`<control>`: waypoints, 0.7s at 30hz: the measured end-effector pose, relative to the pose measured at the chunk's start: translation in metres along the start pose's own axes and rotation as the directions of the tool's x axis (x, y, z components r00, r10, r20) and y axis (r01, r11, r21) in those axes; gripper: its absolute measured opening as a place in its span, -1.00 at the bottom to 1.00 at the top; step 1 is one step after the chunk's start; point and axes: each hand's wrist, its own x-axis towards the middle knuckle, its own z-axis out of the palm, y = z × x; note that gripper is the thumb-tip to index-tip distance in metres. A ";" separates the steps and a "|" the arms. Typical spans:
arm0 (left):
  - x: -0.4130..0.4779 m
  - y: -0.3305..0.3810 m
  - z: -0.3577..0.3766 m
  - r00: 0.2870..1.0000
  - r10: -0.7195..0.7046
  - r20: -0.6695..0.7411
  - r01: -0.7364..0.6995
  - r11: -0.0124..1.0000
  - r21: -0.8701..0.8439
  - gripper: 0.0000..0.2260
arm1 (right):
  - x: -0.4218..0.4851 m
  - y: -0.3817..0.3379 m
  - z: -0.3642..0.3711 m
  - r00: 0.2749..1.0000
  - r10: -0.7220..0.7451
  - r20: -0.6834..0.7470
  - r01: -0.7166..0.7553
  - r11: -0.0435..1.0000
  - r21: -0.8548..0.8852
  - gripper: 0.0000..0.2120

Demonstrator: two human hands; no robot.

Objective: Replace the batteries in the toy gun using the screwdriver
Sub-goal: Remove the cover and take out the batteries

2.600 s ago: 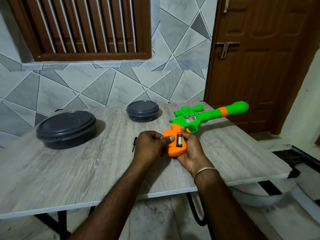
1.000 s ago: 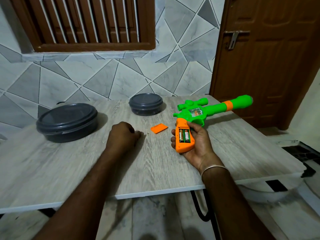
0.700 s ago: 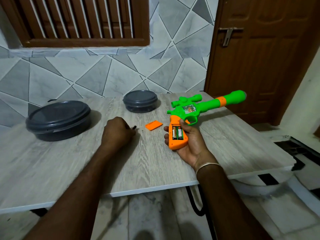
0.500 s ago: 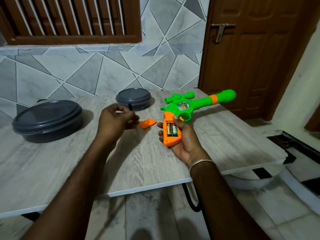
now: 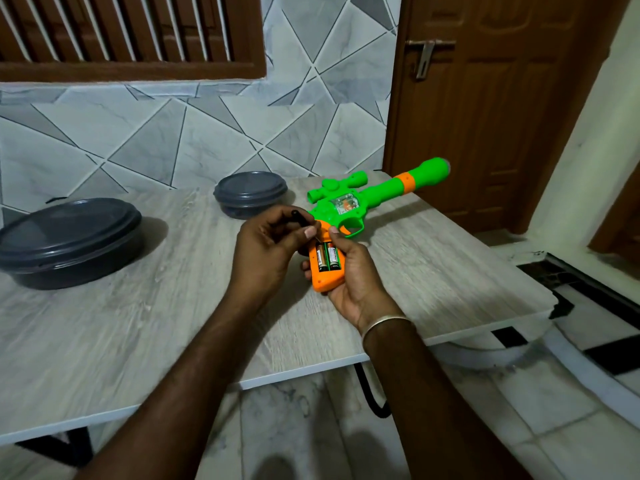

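Note:
The green and orange toy gun [image 5: 363,199] lies over the table with its barrel pointing far right. My right hand [image 5: 353,275] grips its orange handle from below. The battery compartment is uncovered and holds two batteries [image 5: 328,258] side by side. My left hand [image 5: 270,244] pinches a small black screwdriver [image 5: 300,218], with the tip down at the top of the compartment. The orange compartment cover is hidden behind my left hand.
A large dark grey lidded container [image 5: 69,240] stands at the left of the grey wood table [image 5: 138,323]. A smaller one [image 5: 250,194] stands at the back by the tiled wall. A brown door [image 5: 491,98] is beyond the table's right end.
My left hand picked the screwdriver up from the table and carried it right to the gun's handle. The cover, earlier visible on the table, is now out of sight. My right hand kept its hold.

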 end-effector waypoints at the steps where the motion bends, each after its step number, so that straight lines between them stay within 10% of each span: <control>1: 0.000 -0.001 0.000 1.000 0.017 0.003 -0.017 1.000 0.022 -0.89 | 0.000 0.000 0.000 1.000 0.000 -0.002 0.000 1.000 0.002 -0.71; 21: 0.005 -0.001 -0.009 0.999 -0.034 -0.028 0.038 0.991 0.129 -0.90 | -0.001 0.002 -0.001 0.999 0.001 -0.053 -0.008 0.993 -0.121 -0.69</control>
